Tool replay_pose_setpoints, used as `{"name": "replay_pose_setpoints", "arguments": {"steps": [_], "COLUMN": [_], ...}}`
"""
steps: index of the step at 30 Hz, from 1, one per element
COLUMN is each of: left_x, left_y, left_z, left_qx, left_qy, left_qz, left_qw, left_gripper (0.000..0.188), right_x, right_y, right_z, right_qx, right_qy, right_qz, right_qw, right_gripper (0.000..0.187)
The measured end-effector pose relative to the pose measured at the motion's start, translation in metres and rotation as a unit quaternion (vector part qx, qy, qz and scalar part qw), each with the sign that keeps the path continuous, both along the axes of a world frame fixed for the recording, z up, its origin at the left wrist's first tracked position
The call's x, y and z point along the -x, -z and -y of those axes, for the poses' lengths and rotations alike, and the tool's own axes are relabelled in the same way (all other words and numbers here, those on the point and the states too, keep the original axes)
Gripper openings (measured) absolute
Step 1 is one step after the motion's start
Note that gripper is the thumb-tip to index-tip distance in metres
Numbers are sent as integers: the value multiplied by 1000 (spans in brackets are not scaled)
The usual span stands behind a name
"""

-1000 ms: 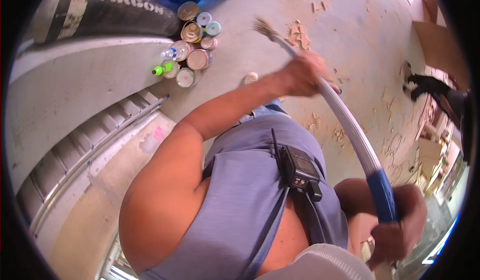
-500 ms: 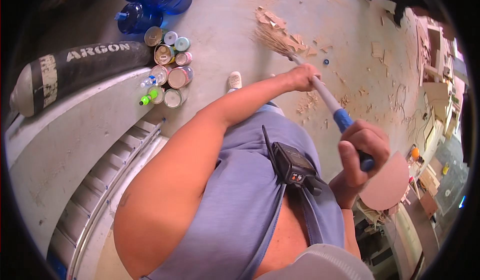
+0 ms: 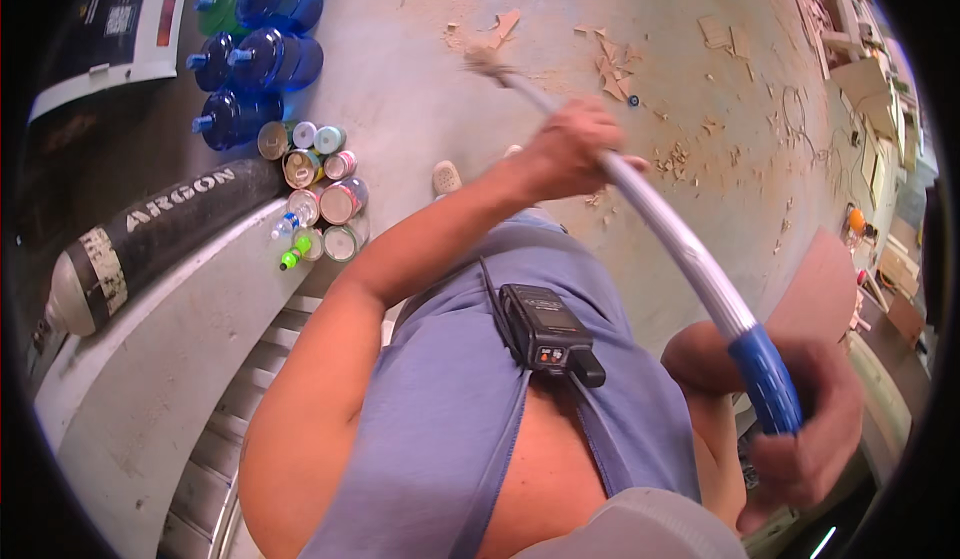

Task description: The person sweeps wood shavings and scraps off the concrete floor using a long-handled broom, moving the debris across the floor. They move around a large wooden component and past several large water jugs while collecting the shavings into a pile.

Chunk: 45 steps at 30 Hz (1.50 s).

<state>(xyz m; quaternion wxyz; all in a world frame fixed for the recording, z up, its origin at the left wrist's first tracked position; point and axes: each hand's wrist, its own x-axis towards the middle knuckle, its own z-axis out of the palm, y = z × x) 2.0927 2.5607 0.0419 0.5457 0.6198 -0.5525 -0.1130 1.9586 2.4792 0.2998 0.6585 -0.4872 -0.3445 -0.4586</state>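
Observation:
A broom with a pale shaft (image 3: pixel 690 249) and a blue grip (image 3: pixel 765 379) slants across the view. My left hand (image 3: pixel 575 149) is closed round the shaft, partway toward the broom head. At the grip's end, my right hand (image 3: pixel 815 429) curls round the handle, blurred by motion; its fingers partly hide the tip. The straw bristles (image 3: pixel 487 63) are smeared at the far end, just beside a wood scrap (image 3: pixel 505 27) on the floor. More wood scraps (image 3: pixel 612 69) lie to the right of the broom head.
Blue water jugs (image 3: pixel 275 59), several cans (image 3: pixel 343 199) and a black gas cylinder (image 3: pixel 165 229) stand or lie at left. Wood shavings (image 3: pixel 675 162) and a cable (image 3: pixel 795 114) are on the floor. Boards (image 3: pixel 868 94) line the right side. A black radio (image 3: pixel 548 327) hangs on my chest.
My right hand has moved down and to the right with the broom's handle end, closer to the view. The bristles have shifted left past the scraps. The view has turned somewhat.

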Motion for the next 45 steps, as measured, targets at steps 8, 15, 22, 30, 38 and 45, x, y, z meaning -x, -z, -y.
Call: {"name": "replay_pose_setpoints", "arguments": {"steps": [8, 15, 22, 30, 38, 45], "left_x": [-94, 12, 58, 50, 51, 95], "left_y": [120, 166, 94, 21, 109, 79], "left_z": [-67, 74, 151, 84, 45, 158], "left_qx": [-196, -125, -109, -40, -207, -180], "left_qy": [-149, 9, 79, 24, 3, 151], "left_qz": [29, -67, -40, 8, -32, 16], "left_qw": [969, 990, 990, 999, 978, 972], "left_gripper": [29, 26, 36, 31, 34, 46], "right_x": [-44, 16, 54, 116, 77, 83], "right_y": [93, 75, 34, 16, 73, 22], "right_z": [-2, 32, 49, 95, 60, 58], "right_qx": [210, 264, 329, 134, 84, 287], "right_qy": [-15, 135, 238, 229, 153, 300], "right_qz": [-535, -582, -554, -374, -603, -546], "right_qw": [818, 757, 727, 889, 778, 727], "right_gripper": [25, 31, 34, 37, 25, 34]}}
